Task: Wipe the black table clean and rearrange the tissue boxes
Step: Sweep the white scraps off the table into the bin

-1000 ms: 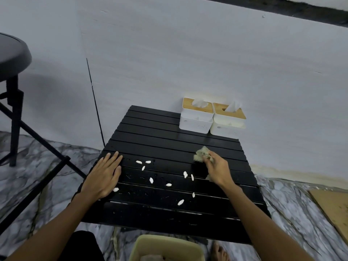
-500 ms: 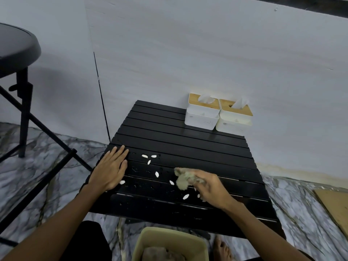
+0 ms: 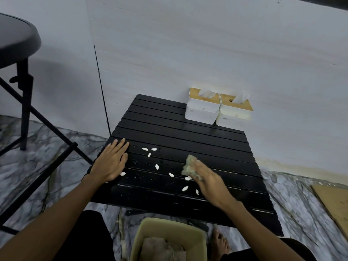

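A black slatted table (image 3: pixel 169 129) stands against the wall. Several small white scraps (image 3: pixel 156 166) and water drops lie on its near half. My right hand (image 3: pixel 209 182) grips a crumpled greyish cloth (image 3: pixel 189 167) and presses it on the table among the scraps. My left hand (image 3: pixel 111 161) lies flat, fingers spread, on the table's left edge. Two white tissue boxes with wooden lids, the left one (image 3: pixel 203 106) and the right one (image 3: pixel 234 112), sit side by side at the far right corner, touching each other.
A yellowish bin (image 3: pixel 143 240) holding a used cloth stands on the floor below the table's near edge, beside a bare foot (image 3: pixel 219 242). A black stool (image 3: pixel 17 59) stands at the left. Cardboard (image 3: pixel 333 202) lies on the marble floor at the right.
My right hand brought the cloth from the table's middle right toward me and leftward into the scraps. The left hand stayed flat in place. The camera tilted down.
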`<state>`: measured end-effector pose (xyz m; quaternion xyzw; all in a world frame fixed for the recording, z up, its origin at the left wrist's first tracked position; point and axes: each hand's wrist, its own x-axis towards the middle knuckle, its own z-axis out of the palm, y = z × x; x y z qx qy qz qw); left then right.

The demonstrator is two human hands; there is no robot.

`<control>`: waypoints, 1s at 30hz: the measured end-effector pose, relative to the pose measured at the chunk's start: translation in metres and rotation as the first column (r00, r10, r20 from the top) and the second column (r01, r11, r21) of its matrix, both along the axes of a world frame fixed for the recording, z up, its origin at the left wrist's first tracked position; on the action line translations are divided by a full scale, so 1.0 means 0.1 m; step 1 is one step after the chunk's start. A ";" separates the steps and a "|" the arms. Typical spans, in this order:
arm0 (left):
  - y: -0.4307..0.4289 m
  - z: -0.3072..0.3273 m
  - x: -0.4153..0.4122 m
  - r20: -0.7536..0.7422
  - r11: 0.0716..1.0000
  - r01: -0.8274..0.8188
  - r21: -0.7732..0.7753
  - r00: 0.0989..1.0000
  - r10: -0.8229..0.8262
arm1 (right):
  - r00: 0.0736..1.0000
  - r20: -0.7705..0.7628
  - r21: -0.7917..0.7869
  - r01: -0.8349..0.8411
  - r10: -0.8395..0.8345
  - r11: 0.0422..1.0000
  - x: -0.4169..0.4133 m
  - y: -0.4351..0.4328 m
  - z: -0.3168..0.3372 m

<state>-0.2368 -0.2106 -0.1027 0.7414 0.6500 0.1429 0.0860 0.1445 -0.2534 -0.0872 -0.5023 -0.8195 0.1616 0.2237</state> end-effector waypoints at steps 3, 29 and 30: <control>-0.01 0.01 0.00 0.003 1.000 0.001 0.002 1.000 -0.001 | 0.981 -0.081 -0.029 -0.179 0.176 0.983 -0.13 -0.13 0.06; -0.05 0.03 0.04 0.021 0.999 -0.022 0.041 1.000 0.021 | 0.893 -0.128 -0.071 -0.443 0.432 0.894 -1.00 0.61 0.23; -0.05 0.03 0.04 0.023 0.999 -0.023 0.043 1.000 0.022 | 0.892 -0.215 -0.067 -0.420 0.398 0.905 -0.96 0.55 0.29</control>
